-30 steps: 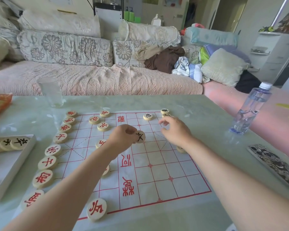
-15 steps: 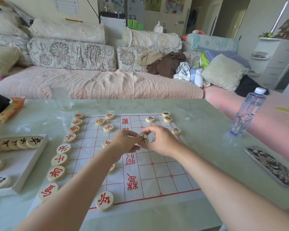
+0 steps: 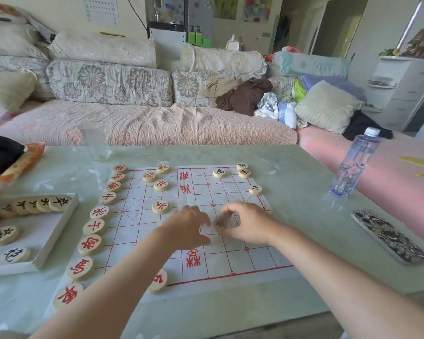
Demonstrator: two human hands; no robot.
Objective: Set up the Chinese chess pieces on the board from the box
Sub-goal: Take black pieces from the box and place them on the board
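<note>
A white paper board (image 3: 255, 260) with red lines lies on the table. Red-lettered round pieces (image 3: 93, 227) line its left edge, and several more stand further in. A few black-lettered pieces (image 3: 244, 172) sit at the far right corner. My right hand (image 3: 249, 222) pinches a black-lettered piece (image 3: 220, 224) just above the board's middle. My left hand (image 3: 185, 227) hovers beside it with fingers loosely curled, holding nothing I can see. The white box (image 3: 47, 238) at the left holds several black-lettered pieces (image 3: 3, 235).
A clear glass (image 3: 95, 140) stands behind the board. A water bottle (image 3: 353, 165) and a patterned phone (image 3: 389, 237) are on the right. An orange packet (image 3: 22, 161) and a dark cloth lie far left. A sofa runs along the table's far side.
The black-lettered piece passed from my left hand to my right hand. Both hands came closer together over the board's middle, and the camera tilted up slightly.
</note>
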